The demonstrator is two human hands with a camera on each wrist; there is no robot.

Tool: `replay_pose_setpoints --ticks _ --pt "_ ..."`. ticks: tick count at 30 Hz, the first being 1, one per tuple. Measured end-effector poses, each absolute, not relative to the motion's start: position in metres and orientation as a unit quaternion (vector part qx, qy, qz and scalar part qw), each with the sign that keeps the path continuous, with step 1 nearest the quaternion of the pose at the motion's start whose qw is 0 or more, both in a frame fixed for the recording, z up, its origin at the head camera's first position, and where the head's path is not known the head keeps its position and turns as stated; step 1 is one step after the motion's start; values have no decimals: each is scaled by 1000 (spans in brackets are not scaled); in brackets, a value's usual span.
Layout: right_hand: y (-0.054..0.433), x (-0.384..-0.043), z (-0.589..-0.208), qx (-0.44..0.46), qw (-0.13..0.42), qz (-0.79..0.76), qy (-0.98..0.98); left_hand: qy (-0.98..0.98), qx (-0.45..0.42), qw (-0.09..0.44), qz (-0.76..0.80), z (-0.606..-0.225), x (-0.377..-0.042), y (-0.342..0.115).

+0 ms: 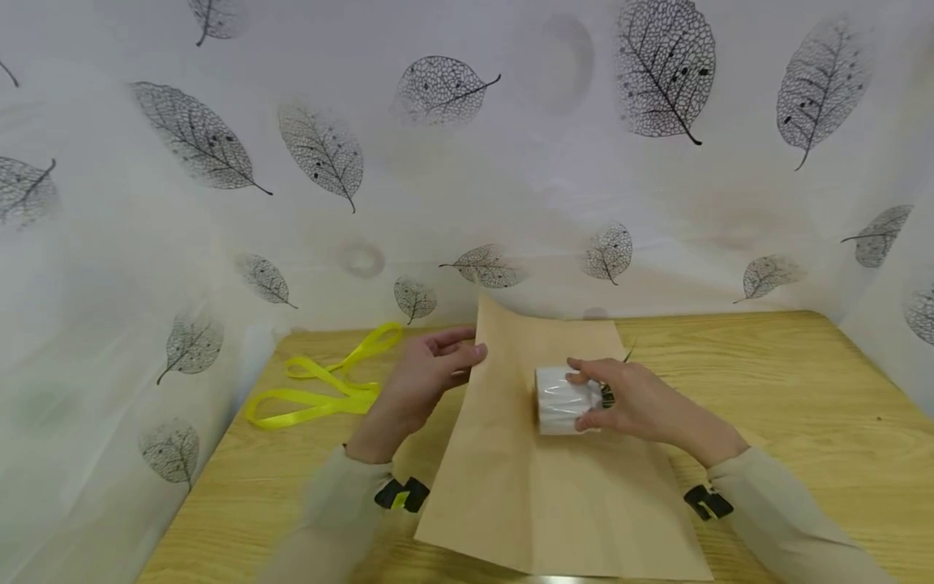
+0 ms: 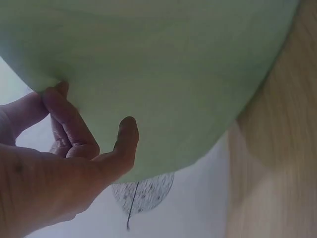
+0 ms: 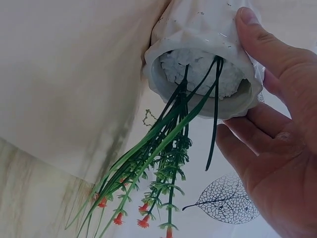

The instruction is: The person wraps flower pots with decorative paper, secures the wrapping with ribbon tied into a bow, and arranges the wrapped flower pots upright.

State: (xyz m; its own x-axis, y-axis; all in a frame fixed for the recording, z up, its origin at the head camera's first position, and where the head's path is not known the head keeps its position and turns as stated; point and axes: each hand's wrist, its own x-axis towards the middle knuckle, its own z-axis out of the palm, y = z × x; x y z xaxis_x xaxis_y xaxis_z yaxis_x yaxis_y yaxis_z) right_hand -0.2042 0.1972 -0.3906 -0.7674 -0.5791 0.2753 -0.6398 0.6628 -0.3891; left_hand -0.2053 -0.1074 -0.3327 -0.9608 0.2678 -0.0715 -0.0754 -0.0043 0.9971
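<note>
A large sheet of brown paper (image 1: 584, 503) lies on the table with its left part lifted along a lengthwise crease. My left hand (image 1: 426, 377) pinches the paper's raised left edge; in the left wrist view the fingertips (image 2: 57, 96) dent the sheet there. Over the middle of the paper, my right hand (image 1: 638, 401) grips a white faceted flowerpot (image 1: 562, 401), thumb and fingers on opposite sides of its rim. The pot is tipped on its side, base toward the crease. From its white filling come green stems with small orange-red flowers (image 3: 143, 220), mostly hidden behind the hand in the head view.
A looped yellow ribbon (image 1: 321, 401) lies at the table's left, beside the left forearm. Behind the wooden table (image 1: 803, 405) hangs a white leaf-patterned curtain (image 1: 511, 178), which continues along both sides.
</note>
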Motion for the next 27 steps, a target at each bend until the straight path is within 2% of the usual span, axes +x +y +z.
replay_pose_setpoints --ticks 11,23,27 --pt "196 -207 -391 335 54 255 -906 607 92 172 771 -346 -212 -61" --pt "198 -206 -390 340 72 258 -901 597 106 170 777 -360 -213 -48" --pt "198 -206 -391 340 79 258 -901 616 126 149 763 -369 -214 -44"
